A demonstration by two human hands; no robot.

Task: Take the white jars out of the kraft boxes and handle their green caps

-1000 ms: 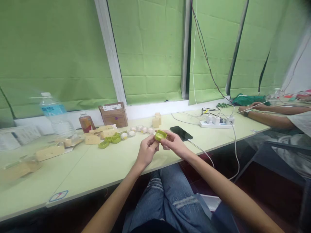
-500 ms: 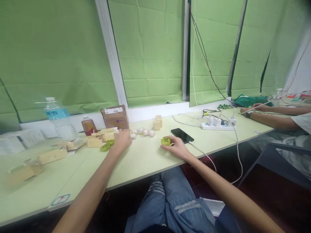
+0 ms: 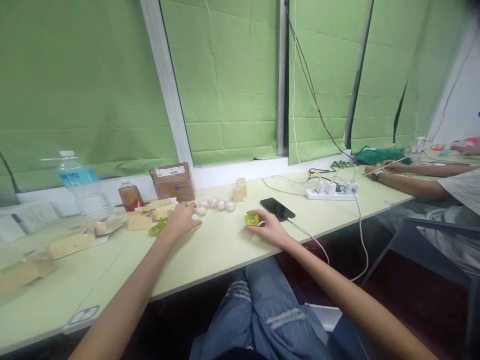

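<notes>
My right hand [image 3: 270, 229] is closed on a small olive-green plastic holder [image 3: 251, 219], pinched between thumb and fingers just above the table. My left hand [image 3: 182, 220] reaches to the middle of the table, its thumb and fingers closed around a small whitish piece [image 3: 196, 217] that partly shows at the fingertips. Just beyond those fingers lie several small clear-wrapped pieces [image 3: 221, 204], white and pinkish. Beside the left wrist sits another olive-green plastic piece [image 3: 157, 227], partly hidden by the hand.
Opened cardboard boxes [image 3: 71, 242] lie on the left, with a water bottle [image 3: 80, 182], a drink bottle [image 3: 130, 195] and a brown carton [image 3: 172, 182] behind. Small upright boxes [image 3: 239, 191] stand at the back. A phone [image 3: 277, 208] and power strip [image 3: 330, 194] lie right, near another person's arm [image 3: 412, 184].
My left hand has drawn back slightly toward me, and a whitish piece now shows at its fingertips. The right hand still holds the green holder. The view has shifted slightly.
</notes>
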